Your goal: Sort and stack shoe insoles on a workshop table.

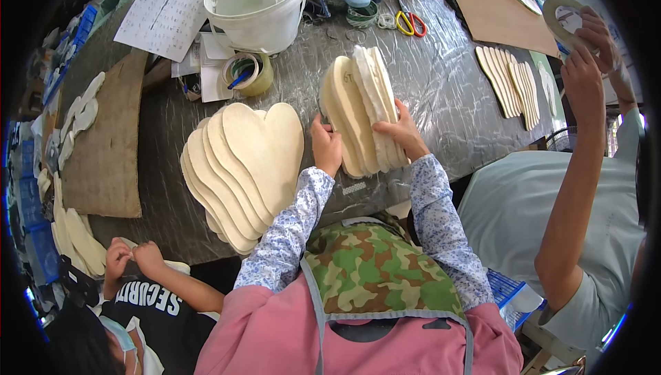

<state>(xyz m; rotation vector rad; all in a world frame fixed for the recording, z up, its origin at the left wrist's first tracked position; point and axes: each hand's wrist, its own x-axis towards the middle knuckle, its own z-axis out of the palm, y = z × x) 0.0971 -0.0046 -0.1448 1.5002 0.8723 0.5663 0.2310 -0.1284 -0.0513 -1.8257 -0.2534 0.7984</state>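
Observation:
A thick stack of cream insoles [350, 117] stands on edge between my two hands, over the middle of the table. My left hand [327, 145] presses its left side, thumb up. On the right side, my right hand [403, 132] grips the stack, its thumb across the front edges and its fingers partly hidden behind. One portion of the stack looks whiter and fluffier along its edge. Just left of my left hand lies a fanned pile of similar cream insoles [265, 148], overlapping one another on the dark table [441, 92].
Beyond the fanned pile stand a white bucket [255, 10] and tape rolls [256, 79]. Scissors [412, 24] lie at the far side. Striped insole rows [509, 82] lie right. A co-worker at right holds a tape roll [561, 20]; another co-worker's hands [134, 258] work at left.

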